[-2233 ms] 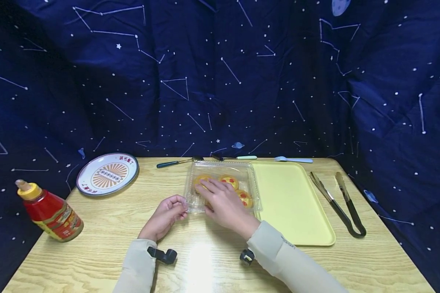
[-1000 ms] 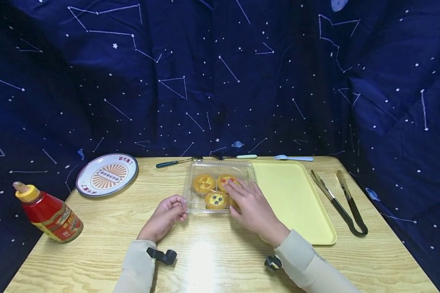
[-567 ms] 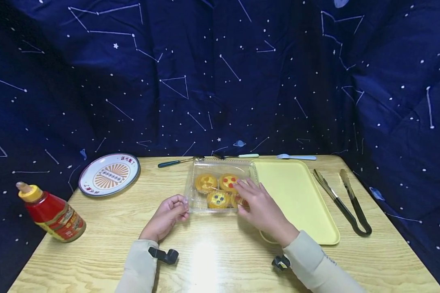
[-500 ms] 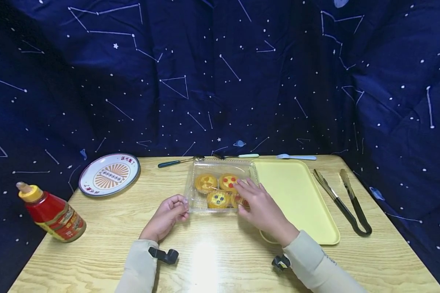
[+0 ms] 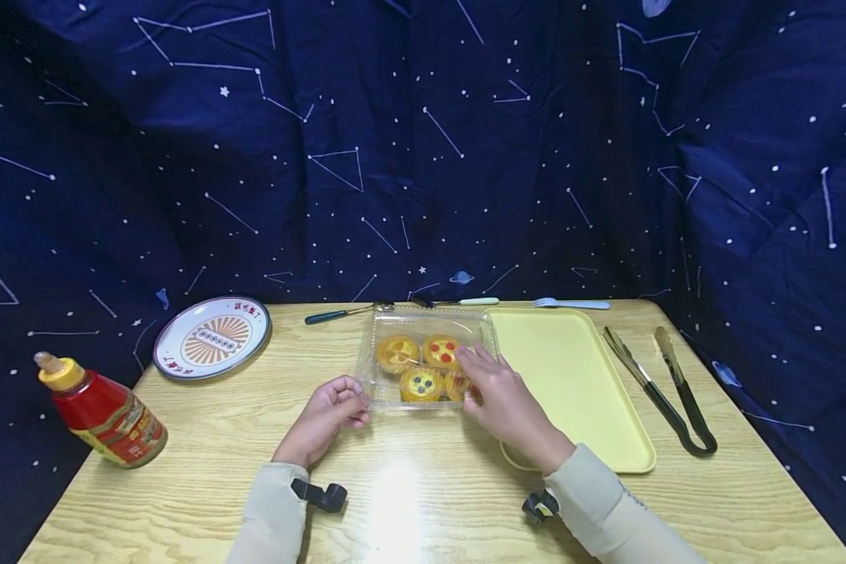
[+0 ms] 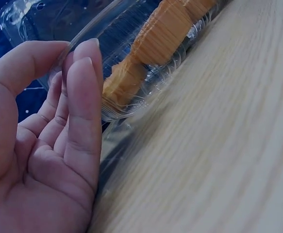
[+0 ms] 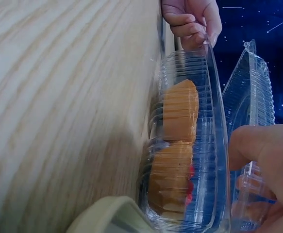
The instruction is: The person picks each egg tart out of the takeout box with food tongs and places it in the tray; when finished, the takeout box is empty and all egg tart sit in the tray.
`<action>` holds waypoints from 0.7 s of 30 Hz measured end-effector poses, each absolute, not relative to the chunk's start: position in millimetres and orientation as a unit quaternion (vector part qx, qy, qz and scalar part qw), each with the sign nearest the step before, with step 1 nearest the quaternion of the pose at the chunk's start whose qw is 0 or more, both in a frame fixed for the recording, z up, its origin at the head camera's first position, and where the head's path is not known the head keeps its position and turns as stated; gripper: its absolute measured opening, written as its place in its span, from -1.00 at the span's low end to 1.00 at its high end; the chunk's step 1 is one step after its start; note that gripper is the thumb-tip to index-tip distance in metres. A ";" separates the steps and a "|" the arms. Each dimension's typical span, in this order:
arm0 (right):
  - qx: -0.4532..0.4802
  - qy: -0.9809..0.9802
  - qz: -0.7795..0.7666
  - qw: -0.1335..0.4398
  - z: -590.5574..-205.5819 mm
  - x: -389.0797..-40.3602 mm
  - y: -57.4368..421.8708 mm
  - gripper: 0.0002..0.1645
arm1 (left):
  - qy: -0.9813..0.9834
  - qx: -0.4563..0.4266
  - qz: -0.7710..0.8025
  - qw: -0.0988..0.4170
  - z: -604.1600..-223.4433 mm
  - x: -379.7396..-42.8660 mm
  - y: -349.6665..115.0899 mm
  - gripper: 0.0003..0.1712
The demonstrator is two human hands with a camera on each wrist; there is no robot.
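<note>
A clear plastic clamshell box (image 5: 384, 395) stands on the table with its lid folded back, holding several round tarts. One tart (image 5: 442, 350) has red dots and another (image 5: 421, 385) has dark dots; a front-right one is partly hidden by my right hand. My left hand (image 5: 330, 415) pinches the box's front-left corner between thumb and fingers. Over the right side of the box, my right hand (image 5: 507, 403) has loosely extended fingers near the red-dotted tart. The right wrist view puts its fingers (image 7: 253, 145) just above the box's rim; contact with a tart cannot be told.
A yellow tray (image 5: 571, 392) adjoins the box's right side, with black-handled tongs (image 5: 666, 399) beyond it. A sauce bottle (image 5: 113, 415) and patterned plate (image 5: 214, 337) stand at left. Along the back lie a dark-handled utensil (image 5: 327, 316), a pale-handled one (image 5: 475, 301) and a blue fork (image 5: 571, 303).
My right hand has moved rightward across the tarts to the box's right side, uncovering the left and middle tarts. My left hand keeps its hold on the corner.
</note>
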State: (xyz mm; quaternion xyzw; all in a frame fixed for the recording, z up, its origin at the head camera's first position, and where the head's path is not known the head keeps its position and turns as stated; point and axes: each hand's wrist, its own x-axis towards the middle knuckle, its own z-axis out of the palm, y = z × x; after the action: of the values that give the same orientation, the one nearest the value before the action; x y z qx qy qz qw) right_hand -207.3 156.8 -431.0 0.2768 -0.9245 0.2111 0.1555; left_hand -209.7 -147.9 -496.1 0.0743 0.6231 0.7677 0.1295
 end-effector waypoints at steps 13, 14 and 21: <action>0.258 -0.918 0.277 0.117 -424.1 -211.5 158.9 -0.21 | 0.615 0.083 0.773 0.128 -499.0 -207.4 -150.2 -0.83; 0.256 -0.918 0.278 0.116 -424.1 -212.0 159.3 -0.20 | 0.615 0.084 0.773 0.128 -499.0 -207.6 -150.2 -0.83; 0.248 -0.916 0.300 0.096 -417.4 -213.6 162.8 -0.17 | 0.612 0.098 0.775 0.127 -497.8 -209.0 -148.7 -0.85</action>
State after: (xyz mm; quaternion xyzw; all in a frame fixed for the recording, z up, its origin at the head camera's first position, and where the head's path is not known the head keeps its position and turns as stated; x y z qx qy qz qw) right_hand -213.6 162.8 -417.4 0.2475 -0.9162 0.3000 0.0960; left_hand -209.0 -148.7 -497.8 0.0978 0.6117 0.7747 0.1272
